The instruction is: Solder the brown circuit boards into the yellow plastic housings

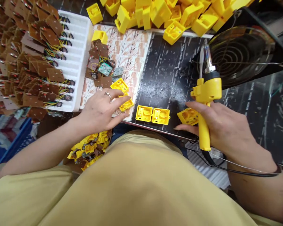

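Bright, fairly even light falls on the black board (163, 59), leaving a pale, mottled glare across its middle. Left of the board, the white tray (77, 64) looks nearly washed out; at its right, the fan (224, 59) sits dim, while the yellow tool (211, 89) catches a small glint near its tip. Farthest left of the board, brown cards (34, 77) appear soft and stretched towards the edge.

black bench (163, 70), yellow casings (160, 116), white tray (81, 59)
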Demonstrator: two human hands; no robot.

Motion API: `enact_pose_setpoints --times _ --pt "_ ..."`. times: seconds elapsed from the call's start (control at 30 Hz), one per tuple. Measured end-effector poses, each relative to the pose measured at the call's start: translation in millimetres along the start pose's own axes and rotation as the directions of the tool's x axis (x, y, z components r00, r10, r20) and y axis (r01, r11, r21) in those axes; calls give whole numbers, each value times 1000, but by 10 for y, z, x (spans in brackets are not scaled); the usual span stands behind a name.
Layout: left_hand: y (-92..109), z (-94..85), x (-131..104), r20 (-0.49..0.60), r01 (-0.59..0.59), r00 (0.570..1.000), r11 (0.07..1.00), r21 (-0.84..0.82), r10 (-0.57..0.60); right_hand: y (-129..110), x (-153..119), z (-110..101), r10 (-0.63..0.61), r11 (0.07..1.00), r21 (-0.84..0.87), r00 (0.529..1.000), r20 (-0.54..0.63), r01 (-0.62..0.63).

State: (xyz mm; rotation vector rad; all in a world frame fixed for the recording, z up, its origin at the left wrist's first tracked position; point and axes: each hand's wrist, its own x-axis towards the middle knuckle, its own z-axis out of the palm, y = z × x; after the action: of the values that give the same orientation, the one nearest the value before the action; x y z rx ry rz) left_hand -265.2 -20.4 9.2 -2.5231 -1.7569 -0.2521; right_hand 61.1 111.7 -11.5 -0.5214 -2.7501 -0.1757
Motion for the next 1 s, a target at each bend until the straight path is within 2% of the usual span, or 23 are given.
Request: enact_pose_setpoints --times 0.07,0.13,0.2,0.27,0.33,0.4,0.5,0.57,0.67,0.73,0.8,0.9,1.0 --pt "62 52 -23 7 99 995 992 84 -100 14 2 -35 -54 996 77 998 16 53" --pt "78 91 -29 62 143 987 982 121 -152 55 -2 -55 -128 973 201 991 41 117" --pt "44 104 -46 93 114 988 988 107 -124 94 -18 -54 -195 945 281 978 78 166" --pt "-5 96 -86 80 10 997 998 54 -14 94 -40 -47 -193 947 284 973 126 151" --pt "-24 91 -133 39 -107 993 994 -15 108 43 -54 -48 -113 980 176 985 132 89" --pt "-3 105 -160 5 -152 988 987 -53 152 -36 -46 -59 -22 1000 -9 998 57 22" --pt "17 147 -130 -19 -105 994 990 -98 103 -103 -12 -88 36 976 -212 997 -71 -50" --pt "-53 166 -62 -28 -53 998 990 -128 50 -75 -7 -111 49 972 -227 997 -65 -63" --pt "-270 168 84 40 39 999 992 -117 -35 37 -35 -126 -33 998 -50 999 19 34" --pt "-400 161 175 153 50 988 993 -106 -33 100 -50 -109 -118 985 132 991 60 109" --pt "-457 143 234 245 27 969 996 -83 -5 123 -57 -82 -151 964 237 983 103 123" --pt "-416 59 230 281 -13 960 999 34 3 96 -76 -54 -121 967 235 988 97 95" --pt "-342 -78 128 313 -32 950 988 150 -17 52 -117 -25 -79 975 211 996 44 68"
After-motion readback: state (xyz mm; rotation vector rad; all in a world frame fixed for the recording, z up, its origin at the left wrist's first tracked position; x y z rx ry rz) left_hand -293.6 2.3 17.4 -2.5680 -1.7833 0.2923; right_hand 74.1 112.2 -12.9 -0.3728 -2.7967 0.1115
